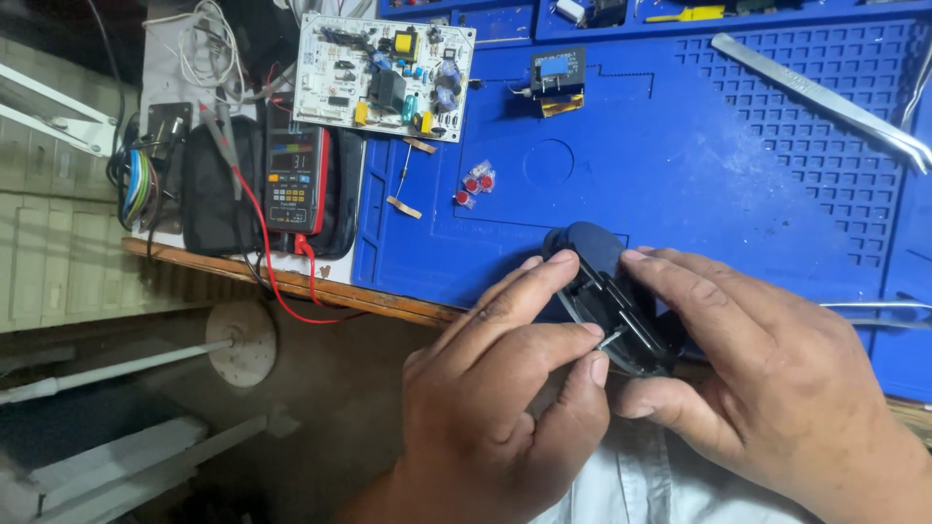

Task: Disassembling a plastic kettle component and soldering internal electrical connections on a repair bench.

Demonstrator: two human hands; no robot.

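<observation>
head view: blue work mat (680, 184) covers a wooden bench edge (291, 281).

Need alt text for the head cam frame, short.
Two bare hands, left hand and right hand, hold a small black plastic part at the near edge of a blue mat. Beyond lie a circuit board, a multimeter with red leads, and tweezers.
</observation>
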